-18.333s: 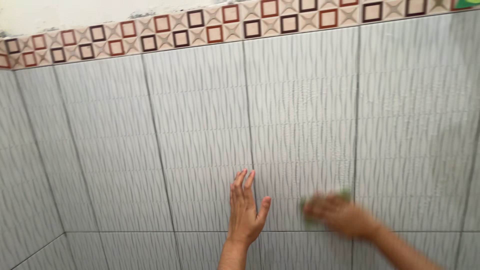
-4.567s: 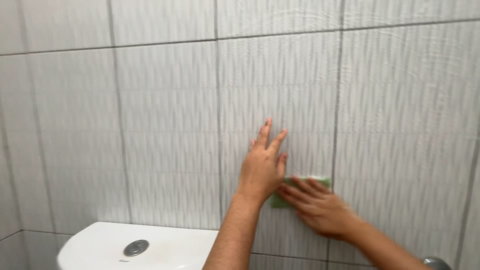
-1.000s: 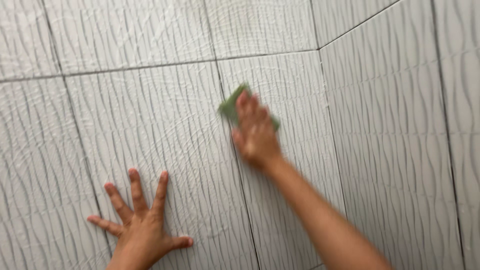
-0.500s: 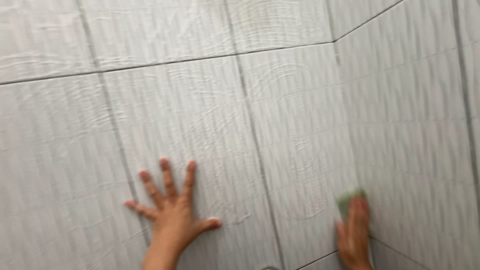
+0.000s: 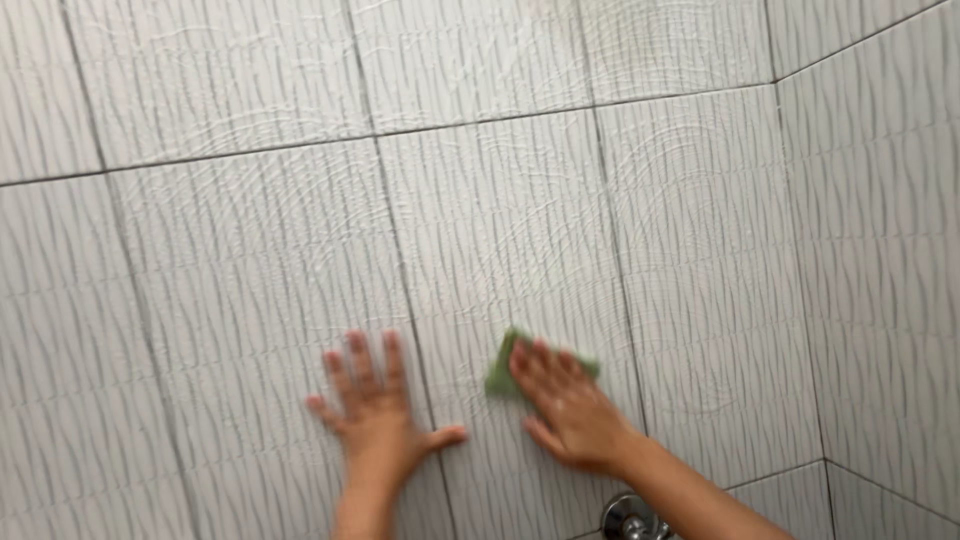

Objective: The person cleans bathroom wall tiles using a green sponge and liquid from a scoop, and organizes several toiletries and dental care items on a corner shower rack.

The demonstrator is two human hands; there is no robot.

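Green scouring pad (image 5: pixel 505 362) sits flat on the tiled wall (image 5: pixel 250 230), pinned under your right hand (image 5: pixel 568 410), just right of the vertical grout line (image 5: pixel 405 300) that runs down the middle of the view. Half a second ago the pad was low at 4 o'clock by the corner; now it's back near centre, at about 6 o'clock, so you sweep leftward across the same tile. A second ago it was up high at 12 o'clock on that tile. Means the stroke covers the tile top to bottom and side to side.

Your right fingers (image 5: pixel 545 362) lie together, pressed flat on the pad, not curled round it; only the pad's left edge and a strip at the top right show. Your left hand (image 5: pixel 375 425) is at 9 o'clock from the pad, near but apart, palm on the wall, fingers spread, thumb pointing toward the pad. It has stayed braced like that, shifted a bit right.

Pad: thin, soft, fibrous, roughly rectangular, dull green. Tiles: glossy pale grey, large rectangles with raised wavy ridges, dark thin grout. Curved soapy smear arcs show on the tiles above the pad. Wall corner (image 5: pixel 800 260) at 3 o'clock. Round chrome fitting (image 5: pixel 628 518) at 5 o'clock, just below your right wrist, partly cut off.
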